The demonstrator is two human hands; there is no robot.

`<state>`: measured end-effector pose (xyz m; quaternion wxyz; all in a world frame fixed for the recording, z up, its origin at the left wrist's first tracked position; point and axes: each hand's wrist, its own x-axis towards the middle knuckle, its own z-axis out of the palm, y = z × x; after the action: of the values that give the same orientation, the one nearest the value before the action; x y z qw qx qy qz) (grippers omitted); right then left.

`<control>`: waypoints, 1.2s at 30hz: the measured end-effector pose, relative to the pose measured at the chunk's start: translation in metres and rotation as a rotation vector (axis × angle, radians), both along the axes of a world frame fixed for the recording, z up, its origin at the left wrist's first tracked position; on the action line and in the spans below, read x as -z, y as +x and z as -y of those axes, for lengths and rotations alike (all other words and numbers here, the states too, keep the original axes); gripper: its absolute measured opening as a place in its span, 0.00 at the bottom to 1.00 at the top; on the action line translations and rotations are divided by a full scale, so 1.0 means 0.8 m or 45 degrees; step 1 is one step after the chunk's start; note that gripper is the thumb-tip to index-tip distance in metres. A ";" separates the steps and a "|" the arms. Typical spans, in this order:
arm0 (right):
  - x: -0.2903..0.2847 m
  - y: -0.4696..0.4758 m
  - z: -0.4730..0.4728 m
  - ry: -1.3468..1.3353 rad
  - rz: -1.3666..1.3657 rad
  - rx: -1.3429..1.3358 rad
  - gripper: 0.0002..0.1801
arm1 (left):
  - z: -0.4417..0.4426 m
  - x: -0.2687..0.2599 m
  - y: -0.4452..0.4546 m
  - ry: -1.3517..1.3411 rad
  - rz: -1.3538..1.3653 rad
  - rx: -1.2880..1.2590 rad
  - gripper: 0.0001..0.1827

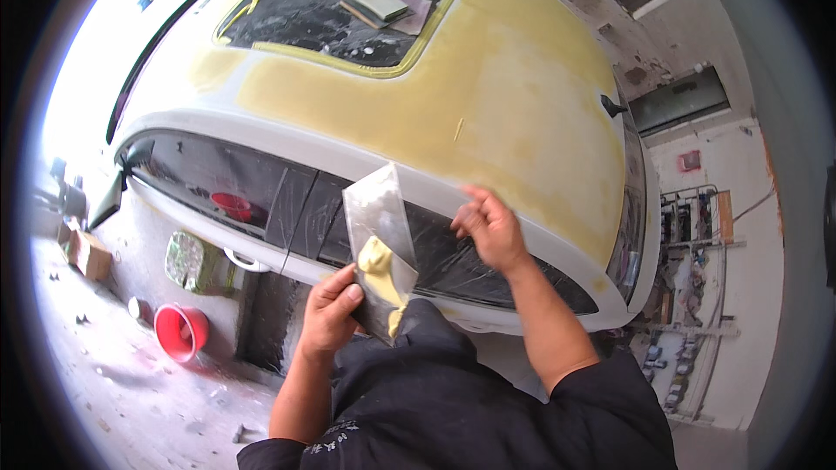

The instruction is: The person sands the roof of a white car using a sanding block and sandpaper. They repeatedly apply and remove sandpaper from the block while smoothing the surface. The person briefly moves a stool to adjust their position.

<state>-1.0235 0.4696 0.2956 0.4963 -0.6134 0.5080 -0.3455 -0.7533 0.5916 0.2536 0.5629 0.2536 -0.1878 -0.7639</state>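
My left hand (332, 309) grips a flat mixing board (372, 303) by its left edge, thumb on top. A lump of pale yellow filler paste (377, 258) lies on it and trails down to the lower corner. A thin shiny sheet (375, 202) extends above the board; whether the two are separate pieces is unclear. My right hand (490, 225) hovers beside the roof edge, over the dark side window. Its index finger points out and the others are bent, with nothing visible in it. Beyond lies the car roof (431, 98), with broad yellow filled areas and a thin raised streak (459, 130).
Pads or sanding blocks (377, 1) rest on the dark sunroof glass (294, 10). On the floor at left are a red bucket (181, 333), a can (139, 308), a stained stool (189, 262) and a cardboard box (91, 254). Cluttered shelving (692, 222) stands at right.
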 end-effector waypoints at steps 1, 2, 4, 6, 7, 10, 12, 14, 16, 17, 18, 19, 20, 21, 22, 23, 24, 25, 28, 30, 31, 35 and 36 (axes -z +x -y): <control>-0.008 0.008 -0.019 0.116 0.154 -0.070 0.23 | 0.002 -0.006 -0.009 -0.014 0.003 0.054 0.27; -0.013 0.022 -0.034 0.152 0.353 -0.110 0.28 | 0.006 -0.012 -0.017 -0.033 -0.032 0.111 0.27; -0.019 0.052 -0.046 0.241 0.835 -0.135 0.35 | 0.013 -0.025 -0.031 -0.054 -0.116 0.250 0.26; -0.035 0.061 -0.060 0.394 1.173 -0.152 0.37 | 0.020 -0.038 -0.044 -0.064 -0.169 0.360 0.25; -0.043 0.060 -0.064 0.462 1.260 -0.196 0.37 | 0.023 -0.043 -0.049 -0.084 -0.197 0.400 0.25; -0.062 0.057 -0.065 0.394 1.354 -0.121 0.30 | 0.029 -0.059 -0.058 -0.122 -0.167 0.424 0.24; -0.074 0.045 -0.063 0.334 1.393 -0.001 0.24 | 0.032 -0.068 -0.066 -0.189 -0.128 0.329 0.21; -0.085 0.029 -0.055 0.205 1.360 0.244 0.19 | 0.036 -0.079 -0.071 -0.295 -0.079 0.181 0.19; -0.100 0.000 -0.051 -0.002 1.295 0.333 0.23 | 0.046 -0.092 -0.068 -0.346 -0.001 -0.035 0.18; -0.108 -0.014 -0.058 -0.108 1.229 0.297 0.26 | 0.052 -0.099 -0.065 -0.343 -0.021 -0.135 0.17; -0.114 -0.026 -0.070 -0.145 1.102 0.284 0.27 | 0.058 -0.106 -0.062 -0.393 -0.010 -0.236 0.17; -0.117 -0.032 -0.082 -0.180 0.972 0.278 0.28 | 0.064 -0.112 -0.059 -0.419 0.014 -0.307 0.16; -0.115 -0.031 -0.091 -0.205 0.849 0.227 0.28 | 0.069 -0.119 -0.057 -0.455 0.057 -0.357 0.17; -0.112 -0.028 -0.101 -0.229 0.724 0.181 0.28 | 0.071 -0.124 -0.056 -0.490 0.047 -0.394 0.17; -0.110 -0.025 -0.110 -0.260 0.604 0.142 0.28 | 0.072 -0.129 -0.058 -0.505 0.068 -0.419 0.17; -0.106 -0.020 -0.115 -0.228 0.530 0.114 0.29 | 0.072 -0.133 -0.061 -0.525 0.065 -0.435 0.16; -0.102 -0.010 -0.119 -0.199 0.463 0.092 0.29 | 0.071 -0.136 -0.065 -0.543 0.060 -0.449 0.16; -0.099 -0.002 -0.120 -0.161 0.395 0.075 0.29 | 0.069 -0.138 -0.070 -0.570 0.035 -0.432 0.17; -0.104 0.008 -0.113 -0.170 0.495 0.076 0.25 | 0.065 -0.143 -0.078 -0.673 -0.055 -0.338 0.19; -0.114 0.007 -0.103 -0.205 0.520 0.075 0.24 | 0.067 -0.147 -0.074 -0.818 0.108 -0.224 0.21; -0.120 0.007 -0.099 -0.227 0.505 0.072 0.23 | 0.068 -0.150 -0.070 -0.923 0.166 -0.156 0.22; -0.138 0.001 -0.083 -0.307 0.496 0.033 0.23 | 0.072 -0.172 -0.050 -1.142 1.106 -0.071 0.20; -0.142 0.000 -0.081 -0.330 0.504 0.017 0.23 | 0.073 -0.176 -0.050 -1.182 1.262 -0.125 0.18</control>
<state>-1.0237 0.5343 0.4091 0.5010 -0.5891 0.3562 -0.5245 -0.7932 0.5334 0.3947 0.4950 0.3140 -0.7201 -0.3713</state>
